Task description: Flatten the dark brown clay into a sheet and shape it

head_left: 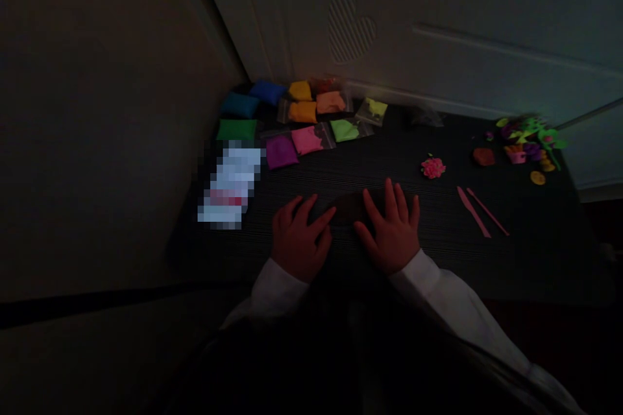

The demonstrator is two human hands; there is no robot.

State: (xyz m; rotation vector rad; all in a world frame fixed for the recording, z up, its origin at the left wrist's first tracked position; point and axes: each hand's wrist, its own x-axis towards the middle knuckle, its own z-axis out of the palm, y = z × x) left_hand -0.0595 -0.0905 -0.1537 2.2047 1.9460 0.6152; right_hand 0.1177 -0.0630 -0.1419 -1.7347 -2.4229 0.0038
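Observation:
A dark brownish, flat, rounded piece [348, 209] lies on the dark table in front of me; the dim light hides what it is made of. At its left edge is my left hand [302, 238], palm down with bent, spread fingers, one fingertip reaching the piece. My right hand [393, 228] rests on the right side, its fingers stretched apart and partly covering it. Neither hand grips anything. Beyond my right hand sits a pink flower [433, 167] with ruffled petals. Further right are a pink plastic knife [473, 211] and a thin pink stick tool [487, 211].
Several bags of coloured clay, including a purple one [281, 152] and a green one [237, 130], lie at the back left. A blurred bright phone-like rectangle [232, 185] is at left. A reddish-brown lump [483, 156] and colourful clay flowers [528, 139] stand back right. A white panel [302, 19] borders the table.

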